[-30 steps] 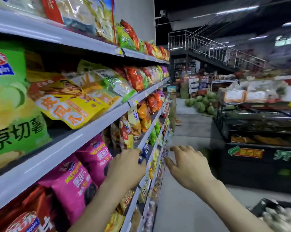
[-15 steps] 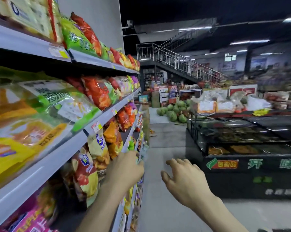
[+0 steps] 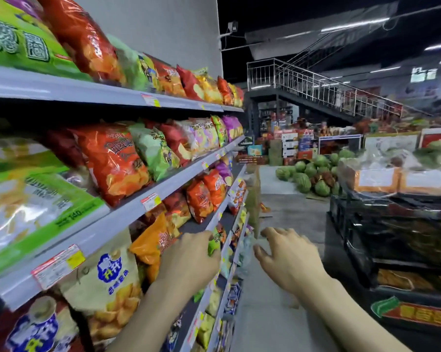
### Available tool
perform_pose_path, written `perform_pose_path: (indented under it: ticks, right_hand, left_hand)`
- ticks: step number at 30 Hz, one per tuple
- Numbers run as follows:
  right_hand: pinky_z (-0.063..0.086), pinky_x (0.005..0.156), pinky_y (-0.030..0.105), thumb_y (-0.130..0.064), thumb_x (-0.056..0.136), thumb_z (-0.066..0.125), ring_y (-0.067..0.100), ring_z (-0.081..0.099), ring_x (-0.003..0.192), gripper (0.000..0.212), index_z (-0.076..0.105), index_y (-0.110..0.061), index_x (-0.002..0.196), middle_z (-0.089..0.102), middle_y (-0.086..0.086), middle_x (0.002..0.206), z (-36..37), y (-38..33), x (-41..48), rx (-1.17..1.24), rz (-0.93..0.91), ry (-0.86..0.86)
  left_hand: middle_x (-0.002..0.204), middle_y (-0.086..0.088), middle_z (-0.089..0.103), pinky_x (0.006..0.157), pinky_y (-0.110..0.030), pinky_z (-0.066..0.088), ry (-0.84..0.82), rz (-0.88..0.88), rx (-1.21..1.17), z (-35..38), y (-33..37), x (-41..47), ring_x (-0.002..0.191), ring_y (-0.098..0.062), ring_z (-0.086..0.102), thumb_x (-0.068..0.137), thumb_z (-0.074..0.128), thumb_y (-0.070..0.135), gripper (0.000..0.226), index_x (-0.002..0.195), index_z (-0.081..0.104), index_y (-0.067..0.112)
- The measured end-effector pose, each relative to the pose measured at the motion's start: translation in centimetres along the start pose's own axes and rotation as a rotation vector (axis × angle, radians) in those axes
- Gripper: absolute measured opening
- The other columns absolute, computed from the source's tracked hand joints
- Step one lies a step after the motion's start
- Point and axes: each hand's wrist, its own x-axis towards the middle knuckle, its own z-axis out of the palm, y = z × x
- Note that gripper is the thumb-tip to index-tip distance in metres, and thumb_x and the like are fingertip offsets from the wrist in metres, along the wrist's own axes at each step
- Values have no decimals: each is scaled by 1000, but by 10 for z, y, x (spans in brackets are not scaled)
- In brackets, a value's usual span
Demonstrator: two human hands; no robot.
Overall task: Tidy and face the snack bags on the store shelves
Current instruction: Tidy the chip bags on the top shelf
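1. Grey wall [image 3: 150, 34] top left, small camera [image 3: 233, 26] at its edge.
2. Bare concrete floor [image 3: 272, 308] down the aisle.
3. Metal stairs [image 3: 323, 95] w/ railing at back; strip lights [image 3: 354, 24] on dark ceiling.
4. Dark display counter [image 3: 397, 240] on right; watermelons [image 3: 313, 174] piled beyond.

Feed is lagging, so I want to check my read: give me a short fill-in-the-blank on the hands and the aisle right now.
1. The left hand grips a small ___ snack bag.
2. The right hand hangs over the aisle, fingers spread, holding ___.
3. The round green fruits piled on the floor further down the aisle are ___.

Missing words: green; nothing; watermelons.
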Motion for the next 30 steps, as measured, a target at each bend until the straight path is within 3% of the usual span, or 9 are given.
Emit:
perform_pose_path:
  ticks: [4, 8, 12, 16, 19, 21, 24, 27, 30]
  right_hand:
    - [44, 93, 36, -54, 102, 40, 24, 57, 124, 41, 59, -28, 127, 65, -5, 129, 27, 16, 66, 5, -54, -14]
    - [40, 87, 35, -55, 103, 38, 25, 57, 121, 41, 58, -26, 123, 65, -4, 124, 55, 23, 130, 0, -130, -17]
    - [43, 90, 38, -57, 104, 37, 26, 58, 118, 43, 58, -24, 123, 65, -3, 121, 85, 32, 197, 33, -181, 3]
    - [40, 80, 40, -58, 105, 35, 28, 59, 113, 45, 59, -22, 118, 63, 0, 114, 113, 40, 263, 103, -248, -45]
    - [42, 76, 39, -59, 104, 36, 28, 58, 110, 45, 57, -22, 120, 62, 1, 113, 131, 49, 312, 113, -344, -103]
    - [41, 73, 38, -60, 104, 38, 29, 60, 109, 46, 57, -22, 122, 63, 3, 116, 141, 57, 346, 129, -396, -198]
    - [44, 73, 38, -60, 103, 41, 30, 61, 103, 43, 58, -23, 119, 64, 6, 117, 149, 61, 396, 119, -520, -324]
    - [53, 82, 42, -59, 104, 41, 33, 64, 104, 45, 60, -21, 119, 67, 6, 114, 147, 56, 440, 133, -656, -311]
    - [52, 85, 42, -62, 103, 41, 34, 63, 112, 48, 60, -25, 127, 66, 8, 118, 138, 45, 479, 165, -824, -300]
  left_hand:
    - [121, -1, 70, 83, -38, 58, -10, -54, 27, 24, -1, 57, 108, -28, 69, 103, 53, 49, 46, 145, 57, 31]
    - [126, -6, 65, 89, -41, 57, -12, -109, 42, 52, -5, 124, 114, -33, 66, 103, 54, 48, 39, 134, 61, 26]
    - [121, -2, 67, 84, -41, 56, 37, -122, 36, 85, -15, 199, 112, -31, 67, 98, 54, 49, 35, 127, 65, 32]
    - [117, 1, 69, 83, -38, 54, -47, -156, 44, 118, -23, 269, 112, -28, 66, 97, 56, 50, 33, 121, 66, 29]
    - [103, 0, 67, 77, -38, 53, -102, -179, 52, 136, -28, 313, 104, -29, 66, 95, 56, 51, 28, 105, 62, 26]
    - [110, -1, 67, 79, -39, 53, -173, -207, 73, 144, -32, 336, 107, -30, 66, 94, 54, 53, 32, 110, 62, 26]
    - [127, 0, 65, 96, -41, 54, -285, -274, 86, 143, -35, 361, 121, -30, 64, 91, 54, 57, 46, 128, 62, 31]
    - [127, 2, 69, 97, -42, 56, -272, -354, 47, 131, -30, 375, 119, -29, 66, 86, 54, 59, 48, 126, 65, 35]
    - [127, 2, 69, 97, -39, 55, -222, -465, 82, 104, -18, 383, 120, -29, 66, 90, 60, 59, 45, 130, 64, 39]
